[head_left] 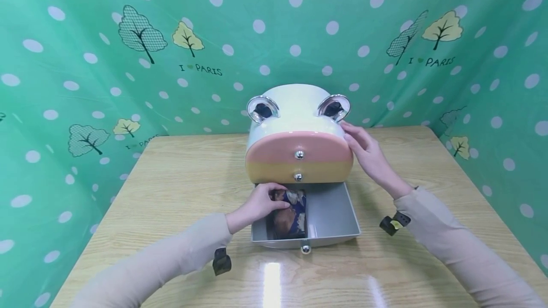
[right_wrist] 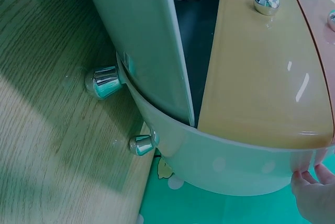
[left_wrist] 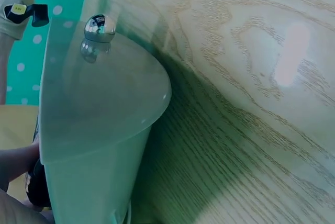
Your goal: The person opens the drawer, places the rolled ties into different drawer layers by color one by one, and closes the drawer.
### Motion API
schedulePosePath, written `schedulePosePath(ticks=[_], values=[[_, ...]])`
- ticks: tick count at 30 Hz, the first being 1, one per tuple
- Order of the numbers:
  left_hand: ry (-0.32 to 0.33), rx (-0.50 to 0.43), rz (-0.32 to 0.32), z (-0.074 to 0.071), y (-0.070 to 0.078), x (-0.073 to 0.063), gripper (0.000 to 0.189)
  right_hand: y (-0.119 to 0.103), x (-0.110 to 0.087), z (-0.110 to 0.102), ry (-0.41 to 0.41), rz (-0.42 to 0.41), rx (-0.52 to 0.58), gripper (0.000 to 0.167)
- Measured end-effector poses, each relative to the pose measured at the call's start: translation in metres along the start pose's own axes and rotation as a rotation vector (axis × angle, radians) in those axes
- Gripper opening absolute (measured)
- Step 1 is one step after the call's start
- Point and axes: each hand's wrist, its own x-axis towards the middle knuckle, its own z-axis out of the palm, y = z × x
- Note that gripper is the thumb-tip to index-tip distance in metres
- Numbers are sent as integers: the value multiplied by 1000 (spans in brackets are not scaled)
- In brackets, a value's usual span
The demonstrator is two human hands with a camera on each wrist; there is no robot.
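Note:
A white animal-faced storage box (head_left: 295,108) stands on the table with its bottom drawer (head_left: 334,213) pulled out. Inside the drawer's left half lies a dark blue patterned bundle (head_left: 295,222), which looks like folded cloth. My left hand (head_left: 259,203) grips it, thumb on top and fingers over its far left edge. In the left wrist view, that hand (left_wrist: 15,169) is partly hidden by the drawer wall. My right hand (head_left: 370,156) rests its extended fingers against the box's right side, below the eye; the right wrist view shows the fingertips (right_wrist: 303,177) at the white shell.
Above the open drawer are a yellow drawer front (head_left: 274,172) and a pink one (head_left: 274,146), each with a silver knob. Silver feet (right_wrist: 104,81) hold the box off the wooden table (head_left: 192,170). A green dotted curtain (head_left: 239,61) hangs behind and at both sides.

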Motion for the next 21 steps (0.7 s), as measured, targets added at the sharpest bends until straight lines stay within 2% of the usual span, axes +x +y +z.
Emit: schedulePosePath(ticks=[13,21], values=[[31,-50,-141,4,1,9,30,-1,0,0,1,-11,23,38],[38,-96,-257,9,-1,12,27,-1,-1,0,1,-9,8,38]])
